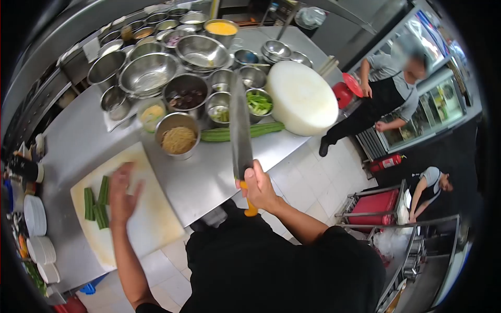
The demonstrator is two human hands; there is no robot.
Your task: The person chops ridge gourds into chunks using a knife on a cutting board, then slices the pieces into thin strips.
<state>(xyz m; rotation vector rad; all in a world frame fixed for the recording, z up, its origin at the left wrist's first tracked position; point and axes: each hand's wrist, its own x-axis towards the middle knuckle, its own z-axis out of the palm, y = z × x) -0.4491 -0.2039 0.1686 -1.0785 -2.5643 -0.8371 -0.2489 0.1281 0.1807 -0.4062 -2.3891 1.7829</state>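
My right hand [259,189] is closed round the yellow handle of a large kitchen knife [241,125]. Its broad blade points away from me, above the front of the steel table. Over the white cutting board [151,208], my left hand [123,195] is open with its fingers stretched out. Just left of that hand lie several cut lengths of a green ridged gourd [99,203] on the board. A long green gourd [222,134] rests on the table beyond, partly hidden behind the blade.
A steel pot of yellowish shreds [178,141] stands right of the board. Beyond are several steel bowls [148,73] and a thick round white chopping block [302,96]. Stacked white plates [35,216] stand at left. Two people work at right, one holding a red lid [353,84].
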